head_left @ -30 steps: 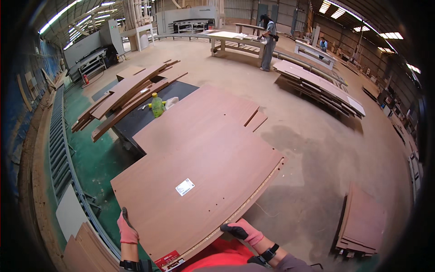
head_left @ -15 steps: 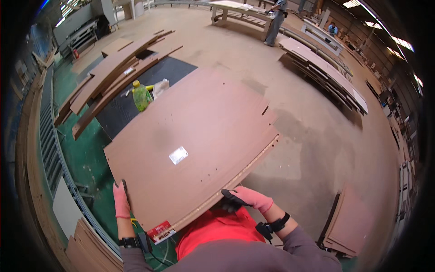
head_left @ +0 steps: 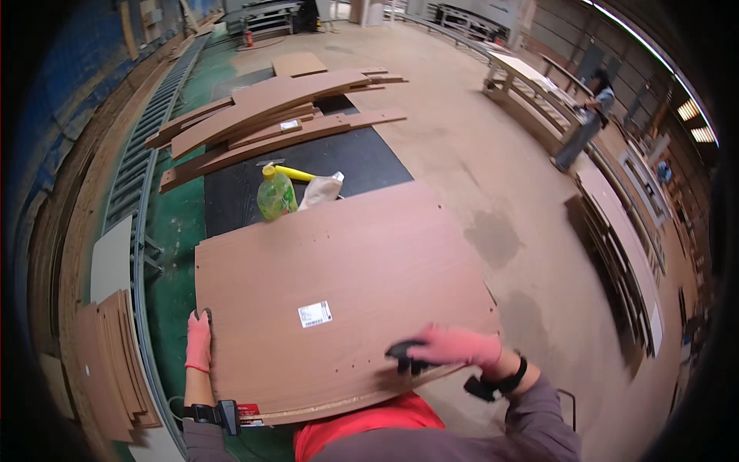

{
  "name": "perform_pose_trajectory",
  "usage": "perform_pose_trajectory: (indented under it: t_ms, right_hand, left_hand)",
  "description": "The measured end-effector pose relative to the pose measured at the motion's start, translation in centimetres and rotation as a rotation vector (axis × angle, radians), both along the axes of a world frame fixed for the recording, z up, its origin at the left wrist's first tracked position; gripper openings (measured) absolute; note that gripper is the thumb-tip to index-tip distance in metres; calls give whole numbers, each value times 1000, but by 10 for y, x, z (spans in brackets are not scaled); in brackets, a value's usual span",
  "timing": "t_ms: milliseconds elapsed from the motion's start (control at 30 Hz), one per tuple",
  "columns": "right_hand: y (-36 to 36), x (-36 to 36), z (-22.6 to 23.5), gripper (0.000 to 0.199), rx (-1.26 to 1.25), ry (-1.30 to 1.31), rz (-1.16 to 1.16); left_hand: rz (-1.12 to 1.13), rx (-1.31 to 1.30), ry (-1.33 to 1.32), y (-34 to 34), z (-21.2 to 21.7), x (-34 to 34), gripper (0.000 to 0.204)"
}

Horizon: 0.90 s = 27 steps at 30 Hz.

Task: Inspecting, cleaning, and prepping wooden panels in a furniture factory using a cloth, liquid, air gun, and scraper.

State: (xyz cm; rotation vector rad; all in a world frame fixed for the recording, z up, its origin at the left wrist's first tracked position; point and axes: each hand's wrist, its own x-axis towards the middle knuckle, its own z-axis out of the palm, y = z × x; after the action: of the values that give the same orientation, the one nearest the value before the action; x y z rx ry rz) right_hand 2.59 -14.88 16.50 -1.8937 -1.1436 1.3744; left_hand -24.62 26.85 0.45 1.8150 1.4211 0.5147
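Observation:
A large reddish-brown wood panel [head_left: 346, 269] with a white label [head_left: 315, 314] and small drilled holes lies flat in front of me, its raw chipboard edge towards my body. My left hand [head_left: 198, 340], in a pink glove with black fingers, grips the panel's left edge; some of its fingers are hidden there. Over the near right part of the panel is my gloved right hand [head_left: 446, 346], blurred a little, fingers apart and holding nothing. Whether its fingertips touch the surface I cannot tell. A red printed box or label [head_left: 248, 410] shows at the near left corner, partly covered.
Beyond the panel, a green-tinted bottle [head_left: 275, 192], a yellow-handled tool [head_left: 294, 173] and a whitish bag [head_left: 322, 190] sit on a black board [head_left: 369, 158]. Brown strips [head_left: 269, 100] are piled behind. A roller conveyor [head_left: 142, 185] runs left; panel stacks [head_left: 623, 254] stand right, near another person [head_left: 589, 119].
My right hand has left the panel's near edge and is now above its surface. The panel has turned, so its near edge lies more across my view. My view has swung left.

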Motion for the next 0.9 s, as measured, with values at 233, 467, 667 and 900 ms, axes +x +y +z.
perform_pose_trajectory:
  t_ms: [233, 467, 667, 900]
  right_hand:
    - [209, 215, -45, 27, 278, 20, -271]
    - [423, 257, -129, 26, 295, -782, -353]
    - [454, 252, -172, 33, -4, -1004, -98]
    - [430, 282, -159, 26, 91, -935, -432]
  left_hand:
    - [165, 260, 418, -28, 14, 24, 41]
    - [258, 265, 534, -37, 21, 29, 38]
    - [262, 313, 490, -41, 21, 29, 39]
    - [263, 272, 551, -40, 25, 31, 38]
